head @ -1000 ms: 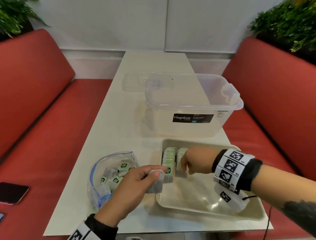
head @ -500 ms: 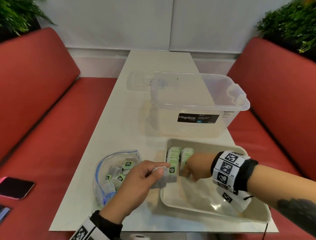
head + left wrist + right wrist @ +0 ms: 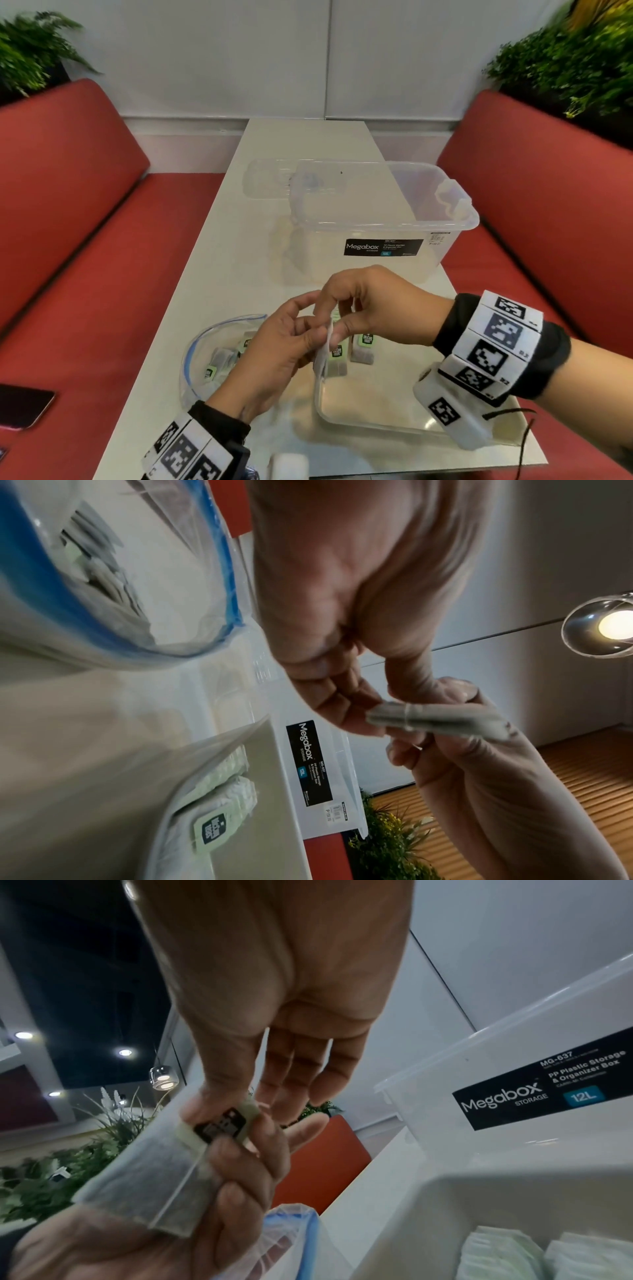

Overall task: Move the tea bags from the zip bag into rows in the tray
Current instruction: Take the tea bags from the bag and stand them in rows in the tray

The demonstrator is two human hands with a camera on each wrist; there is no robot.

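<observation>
A clear Megabox storage box (image 3: 380,222) stands on the white table (image 3: 212,267) just beyond the tray (image 3: 376,419), a phone (image 3: 22,409) lies on the red bench at left, and both hands, raised over the tray's near-left corner, hide part of the two tea bag rows (image 3: 354,349) at its far end. The open zip bag (image 3: 212,356), bags inside, lies just left of the tray. The left hand (image 3: 274,356) and right hand (image 3: 370,305) pinch one tea bag (image 3: 323,354) between curled fingertips, its long axis near upright, tag end uppermost.
</observation>
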